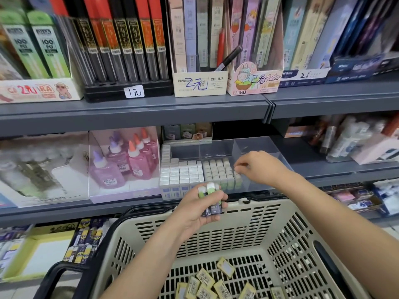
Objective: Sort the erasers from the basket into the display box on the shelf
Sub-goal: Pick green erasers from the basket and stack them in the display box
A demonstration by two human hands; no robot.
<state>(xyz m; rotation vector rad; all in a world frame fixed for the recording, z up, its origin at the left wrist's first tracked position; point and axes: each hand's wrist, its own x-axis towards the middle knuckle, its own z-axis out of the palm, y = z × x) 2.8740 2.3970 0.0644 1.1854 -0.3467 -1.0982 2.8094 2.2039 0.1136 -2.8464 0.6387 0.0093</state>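
The left hand hovers over the beige basket's far rim, gripping a small bunch of sleeved erasers. The right hand reaches into the clear display box on the shelf, pinching a green-sleeved eraser at the right end of the standing rows. Yellow-wrapped erasers lie on the basket floor. Pink glue bottles stand just left of the box.

Grey metal shelves in a stationery shop stand stocked in tiers. Red-and-black refill tubes and boxed pencil sets fill the upper level, with pink and purple glue bottles in a carton below. Handwritten price labels front the trays. Even, bright light falls across the packaging.
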